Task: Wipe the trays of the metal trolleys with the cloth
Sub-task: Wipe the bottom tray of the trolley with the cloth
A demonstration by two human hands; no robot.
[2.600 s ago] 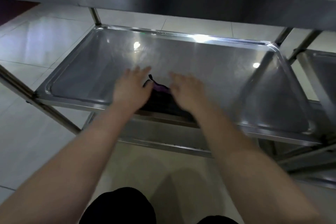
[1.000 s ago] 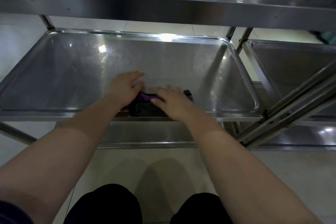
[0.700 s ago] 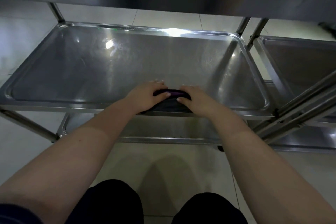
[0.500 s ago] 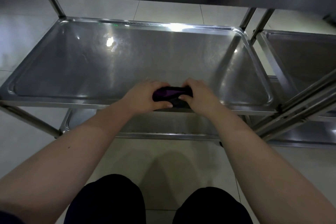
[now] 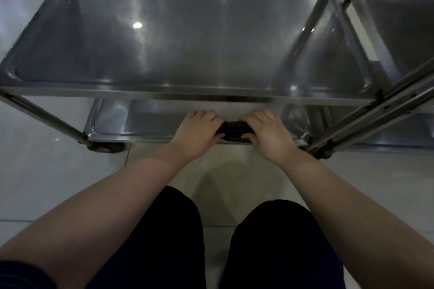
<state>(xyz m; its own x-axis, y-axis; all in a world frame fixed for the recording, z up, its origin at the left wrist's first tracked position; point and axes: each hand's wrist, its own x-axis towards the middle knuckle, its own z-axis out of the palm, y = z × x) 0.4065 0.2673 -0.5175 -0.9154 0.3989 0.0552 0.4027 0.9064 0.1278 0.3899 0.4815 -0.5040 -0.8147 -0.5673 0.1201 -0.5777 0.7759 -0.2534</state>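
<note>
Seeing cloth (image 5: 233, 131) as a dark wad at the near edge of the lower tray (image 5: 141, 119), held between left hand (image 5: 198, 135) and right hand (image 5: 270, 135). Fingers (image 5: 206, 117) on both sides are curled over its ends, gripping it.

Risks as I read them:
- A wad this tight means a small contact patch. Corners at 9 and 3 o'clock probably get skipped unless I spread it.
- The middle tray's rim (image 5: 164, 94) sits right above the knuckles at 12 o'clock, so a fast push inward could bang them.
- The trolley stands on a caster (image 5: 105, 146). A hard stroke toward 12 could roll it on the slick floor (image 5: 35, 171), or into the second trolley (image 5: 399, 30) at 2 o'clock.

Blind spots:
- The middle tray hides most of the lower tray, so I can't judge dirt or reach there.
- Most of the cloth is under the hands. I can't tell whether it touches the tray or hangs just above.
- The top of the frame is cut off.
- Dim light and glare blur the surface detail.
</note>
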